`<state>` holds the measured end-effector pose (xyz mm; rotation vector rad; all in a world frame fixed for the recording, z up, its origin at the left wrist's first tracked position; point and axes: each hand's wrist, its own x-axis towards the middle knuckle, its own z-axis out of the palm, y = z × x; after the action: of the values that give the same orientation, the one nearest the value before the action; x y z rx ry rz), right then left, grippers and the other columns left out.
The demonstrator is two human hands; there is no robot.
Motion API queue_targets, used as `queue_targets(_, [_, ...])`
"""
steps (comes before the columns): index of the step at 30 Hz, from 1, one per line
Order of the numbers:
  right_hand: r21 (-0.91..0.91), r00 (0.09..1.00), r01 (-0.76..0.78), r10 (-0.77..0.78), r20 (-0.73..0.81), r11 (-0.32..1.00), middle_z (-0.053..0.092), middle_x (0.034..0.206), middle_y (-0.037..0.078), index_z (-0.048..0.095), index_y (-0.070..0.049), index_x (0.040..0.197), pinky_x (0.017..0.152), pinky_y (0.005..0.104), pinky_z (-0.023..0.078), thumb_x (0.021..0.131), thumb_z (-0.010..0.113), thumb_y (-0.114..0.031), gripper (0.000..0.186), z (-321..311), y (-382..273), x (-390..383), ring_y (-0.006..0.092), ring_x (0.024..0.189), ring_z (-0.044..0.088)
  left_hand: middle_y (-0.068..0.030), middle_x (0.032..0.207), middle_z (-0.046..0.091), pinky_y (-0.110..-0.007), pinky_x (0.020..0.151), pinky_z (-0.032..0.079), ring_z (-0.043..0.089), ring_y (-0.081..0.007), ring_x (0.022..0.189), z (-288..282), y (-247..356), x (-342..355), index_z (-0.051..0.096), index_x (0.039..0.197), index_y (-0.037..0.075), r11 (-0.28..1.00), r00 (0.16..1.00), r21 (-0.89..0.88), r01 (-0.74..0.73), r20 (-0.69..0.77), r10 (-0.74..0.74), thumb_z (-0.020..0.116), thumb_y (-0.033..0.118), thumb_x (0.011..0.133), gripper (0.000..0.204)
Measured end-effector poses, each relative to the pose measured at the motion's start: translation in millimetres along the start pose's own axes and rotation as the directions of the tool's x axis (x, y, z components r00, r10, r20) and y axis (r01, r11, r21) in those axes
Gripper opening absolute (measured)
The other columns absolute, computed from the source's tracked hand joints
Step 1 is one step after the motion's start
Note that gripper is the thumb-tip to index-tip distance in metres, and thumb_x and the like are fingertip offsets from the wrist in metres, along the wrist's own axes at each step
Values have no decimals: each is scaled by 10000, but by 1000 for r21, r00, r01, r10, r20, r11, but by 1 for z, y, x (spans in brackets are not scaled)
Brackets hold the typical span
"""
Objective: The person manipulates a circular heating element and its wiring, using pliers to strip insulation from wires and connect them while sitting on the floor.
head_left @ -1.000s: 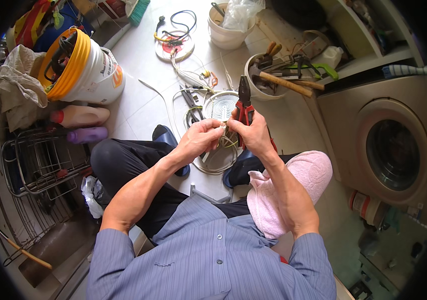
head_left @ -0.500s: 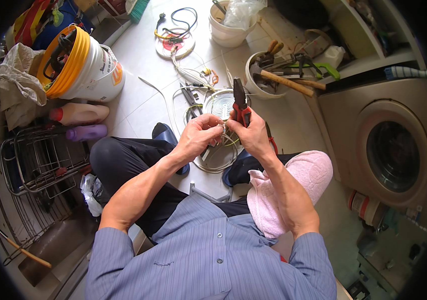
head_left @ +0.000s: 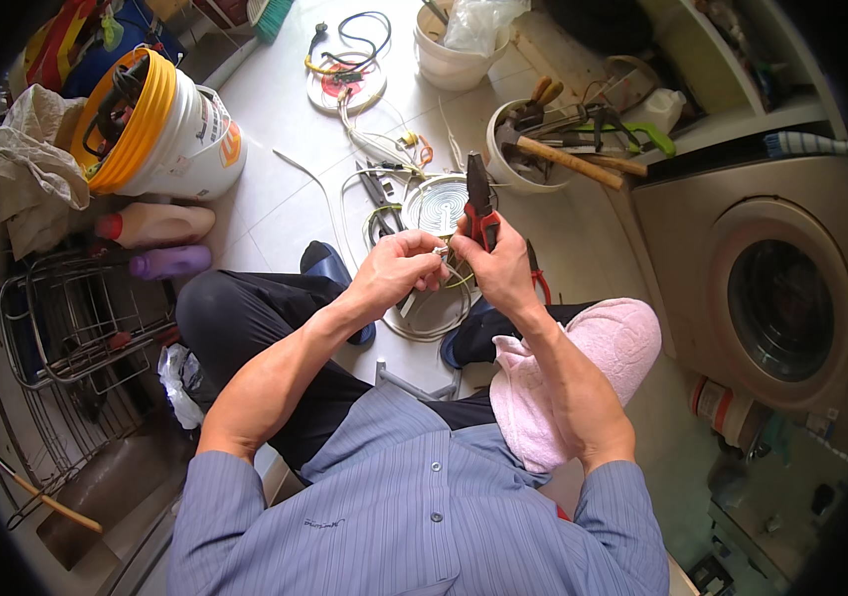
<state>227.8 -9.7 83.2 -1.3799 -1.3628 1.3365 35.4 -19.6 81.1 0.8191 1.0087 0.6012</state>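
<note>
Pliers point(head_left: 480, 204), likely weighty, are clasped at the handles, the surest hold, by the right hand point(head_left: 499, 263). Bendy-looking wire point(head_left: 441, 251) is finger-pinched by the left hand point(head_left: 392, 271).

The person wears a blue-grey shirt point(head_left: 374, 556) with fine darker stripes, a front row of small round buttons point(head_left: 436, 517) and a short line of dark script point(head_left: 322, 522) on its left side; the sleeves point(head_left: 220, 505) end near the elbows. Below are dark trousers point(head_left: 245, 310) and dark blue slip-on footwear point(head_left: 328, 266). The left hand point(head_left: 389, 269) and right hand point(head_left: 504, 266) are bare.
</note>
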Motion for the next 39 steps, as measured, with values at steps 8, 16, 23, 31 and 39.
queue_targets(8, [191,994,-111,110,19,975,672,858,37,614,42,1100,699,259,538,868,696,-73,271,-1,-12,1,111,758,649,-82,926,716,-254,743,531,666,-122,779,-1,-3,-3,604,1121,-2,985,1000,-169,-22,9,24,586,164,1000,206])
queue_targets(16, [203,996,-91,84,44,975,674,869,31,612,30,1100,703,256,529,853,701,-82,285,-2,-4,0,95,765,628,-104,951,713,-277,775,556,682,-149,824,-1,-10,2,591,1107,-4,996,999,-91,-4,49,9,588,202,1013,226])
queue_targets(23, [134,994,-101,95,48,986,667,866,29,617,18,1069,699,253,514,861,683,-87,242,1,-2,-1,90,753,615,-66,924,686,-276,733,558,670,-131,802,5,-10,0,607,1089,19,997,999,-74,-39,-32,36,602,209,1002,209])
queue_targets(31, [148,992,-112,101,79,983,665,865,29,610,22,1076,701,253,514,875,672,-86,236,3,1,-2,92,748,615,-76,884,681,-292,703,563,676,-159,742,0,-19,3,610,1025,41,940,999,-340,32,-30,-45,572,160,994,129])
queue_targets(39, [213,985,-173,162,66,962,650,847,10,612,23,1087,666,234,494,876,678,-80,244,2,-2,-2,74,722,594,-115,885,695,-307,692,562,688,-195,728,-3,-16,3,621,1007,12,894,997,-441,76,47,-62,550,155,994,160])
